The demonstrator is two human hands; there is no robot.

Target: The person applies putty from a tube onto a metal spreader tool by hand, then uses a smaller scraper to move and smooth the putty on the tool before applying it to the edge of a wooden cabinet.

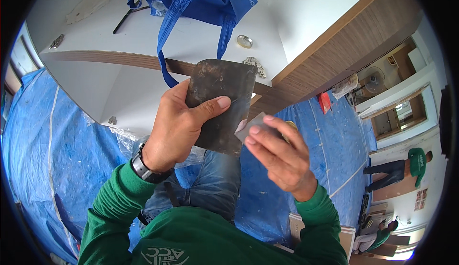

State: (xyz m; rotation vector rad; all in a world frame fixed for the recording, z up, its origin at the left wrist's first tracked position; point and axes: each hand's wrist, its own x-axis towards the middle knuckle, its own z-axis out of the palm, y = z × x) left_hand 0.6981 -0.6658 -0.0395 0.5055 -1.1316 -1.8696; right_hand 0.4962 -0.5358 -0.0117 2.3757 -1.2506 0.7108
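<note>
My left hand (174, 124) grips a dark, stained flat metal plate (221, 85) with rounded upper corners. The thumb lies across its face and the other fingers are behind it. Close to the plate's right edge, my right hand (283, 157) pinches a small grey square sheet (258, 120) that looks like sandpaper. One corner of the sheet is at or very near that edge; whether they touch, I cannot tell. Part of a round yellowish object (290, 124) shows behind my right fingers, too hidden to name.
Ahead stands a white cabinet with a wood-grain edge (138, 59). On it are a blue cloth bag (203, 6), a round metal lid (245, 41), a dark thin stick (123, 21) and metal hinges (254, 65). Blue sheeting (76, 145) covers the floor. Two people (417, 167) are far right.
</note>
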